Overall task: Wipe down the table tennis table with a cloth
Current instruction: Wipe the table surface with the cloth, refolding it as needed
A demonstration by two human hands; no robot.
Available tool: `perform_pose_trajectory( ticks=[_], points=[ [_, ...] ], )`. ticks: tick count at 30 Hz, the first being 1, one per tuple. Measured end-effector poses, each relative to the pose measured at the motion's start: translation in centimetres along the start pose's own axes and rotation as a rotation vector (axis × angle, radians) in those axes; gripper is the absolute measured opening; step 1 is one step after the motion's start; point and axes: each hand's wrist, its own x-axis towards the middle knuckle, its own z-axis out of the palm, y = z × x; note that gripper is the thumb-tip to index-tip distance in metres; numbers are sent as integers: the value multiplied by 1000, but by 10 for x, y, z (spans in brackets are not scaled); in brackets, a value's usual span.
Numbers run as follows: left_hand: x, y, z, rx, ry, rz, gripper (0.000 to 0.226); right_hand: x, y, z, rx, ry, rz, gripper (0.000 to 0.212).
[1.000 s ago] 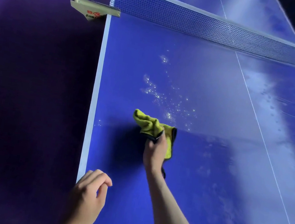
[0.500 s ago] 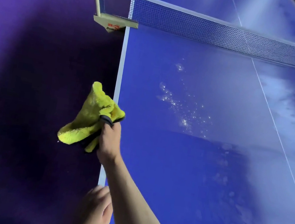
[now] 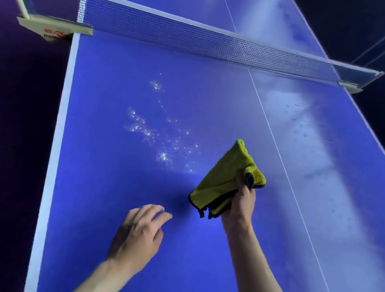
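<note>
The blue table tennis table (image 3: pixel 94 180) fills the view, with a white line along its left edge. A patch of shiny water droplets (image 3: pixel 161 140) lies on the near half, left of the centre line. My right hand (image 3: pixel 242 200) grips a folded yellow cloth (image 3: pixel 226 179) with a dark border, held just to the right of the droplets and seemingly lifted off the surface. My left hand (image 3: pixel 138 233) hovers over the table nearer to me, fingers loosely spread and holding nothing.
The net (image 3: pixel 204 38) spans the table beyond the droplets, clamped by a cream post (image 3: pixel 51 26) at the left edge. A thin white centre line (image 3: pixel 284 171) runs toward me. Right of it the surface looks dusty and streaked. Dark floor lies off both sides.
My right hand has carried the cloth from beyond the left edge back over the table, to the right of the droplets. My left hand has moved from the edge inward over the surface.
</note>
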Motion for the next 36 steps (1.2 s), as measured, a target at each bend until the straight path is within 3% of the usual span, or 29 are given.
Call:
perform_pose_trajectory(
  ticks=[4,7,8,10,13,15,17,21,25,30,36],
  points=[
    [22,6,27,162,-158,-116,44,75,-41,-71,-83,188,-162,14],
    [25,5,42,273,-206,-126,55,127,-70,-108,-332,278,-353,13],
    [26,6,44,291,-185,-118,56,145,-76,-118,-431,262,-399,11],
    [27,8,48,310,-120,-103,55,181,-81,-131,-581,177,-450,30],
    [28,7,53,331,-6,-71,52,221,-64,-135,-871,104,-395,47],
    [29,5,57,337,69,-50,50,227,-34,-132,-1106,118,-340,53],
    [30,5,59,337,134,-42,47,231,-16,-137,-1415,139,-437,64],
    [29,1,61,355,173,-1,46,253,-50,-162,-1651,79,-545,56],
    [29,2,61,346,156,-16,46,257,-41,-167,-1543,66,-468,66],
    [29,5,60,330,117,-27,47,217,-5,-121,-1401,95,-544,73],
    [30,3,53,327,30,-38,46,103,91,6,-1322,-250,-855,72]
  ],
)
